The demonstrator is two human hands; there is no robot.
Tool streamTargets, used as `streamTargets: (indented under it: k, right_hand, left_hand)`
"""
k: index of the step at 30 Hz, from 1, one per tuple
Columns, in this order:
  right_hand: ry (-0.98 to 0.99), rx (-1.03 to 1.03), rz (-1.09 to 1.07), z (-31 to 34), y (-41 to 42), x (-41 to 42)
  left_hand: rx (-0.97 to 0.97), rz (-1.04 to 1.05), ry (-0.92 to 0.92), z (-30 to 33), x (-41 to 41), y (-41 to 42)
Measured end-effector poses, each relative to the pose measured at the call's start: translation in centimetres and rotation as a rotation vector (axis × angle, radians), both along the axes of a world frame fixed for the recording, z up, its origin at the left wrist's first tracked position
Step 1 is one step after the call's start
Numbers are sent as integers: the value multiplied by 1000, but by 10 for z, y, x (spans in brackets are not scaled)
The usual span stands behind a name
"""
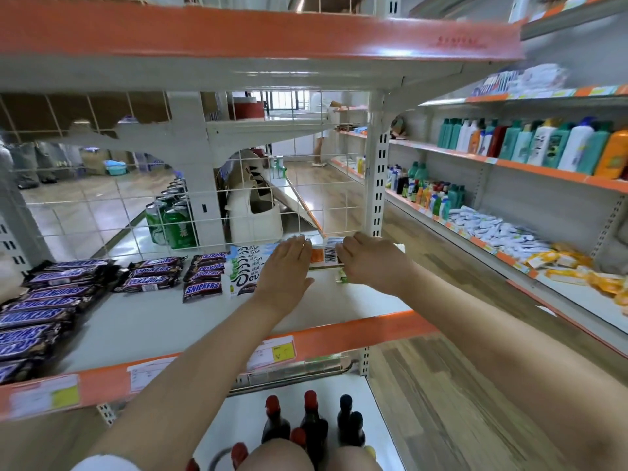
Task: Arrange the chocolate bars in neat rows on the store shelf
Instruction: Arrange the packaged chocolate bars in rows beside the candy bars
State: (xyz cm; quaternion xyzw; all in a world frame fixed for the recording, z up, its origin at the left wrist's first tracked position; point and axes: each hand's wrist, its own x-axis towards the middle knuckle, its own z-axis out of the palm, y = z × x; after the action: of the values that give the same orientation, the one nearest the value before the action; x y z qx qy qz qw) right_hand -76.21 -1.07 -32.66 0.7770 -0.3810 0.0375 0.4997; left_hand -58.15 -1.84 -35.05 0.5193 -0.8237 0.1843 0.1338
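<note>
Rows of dark Snickers bars [149,273] lie across the left and middle of the white shelf [146,321]. To their right sits a stack of white and blue Dove bars [243,270]. My left hand [285,270] lies flat with straight fingers on the right side of that stack. My right hand [368,263] grips the right end of a bar with a barcode and orange patch [324,254] at the back right of the shelf. Both hands touch this bar, one at each end.
A wire grid [136,205] backs the shelf, with green cans [173,222] behind it. An orange-edged shelf [238,35] hangs close overhead. Dark bottles [311,423] stand on the shelf below. Across the aisle to the right are shelves of shampoo bottles [543,144] and packets [503,232].
</note>
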Motion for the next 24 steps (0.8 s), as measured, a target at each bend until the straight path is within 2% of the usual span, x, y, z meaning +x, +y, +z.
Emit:
streamTargets:
  k: [3,10,15,18,21,24]
  right_hand:
    - [-42,12,96,-1,6,12]
    - [-132,-12,247,-3,15,60]
    - [-230,159,134,-2,30,80]
    - [-524,545,-4,9,41,80]
    - [-1066,839,-80,18,40,77]
    - [-1431,1089,-145,20,34,70]
  left_hand:
    - [-11,4,20,2,13,13]
    - [-15,-4,198,4,61,36]
    - [1,27,162,5,82,46]
    - [-32,38,161,3,89,50]
    - [-81,42,168,-1,98,54]
    - [-98,13,163,-7,106,54]
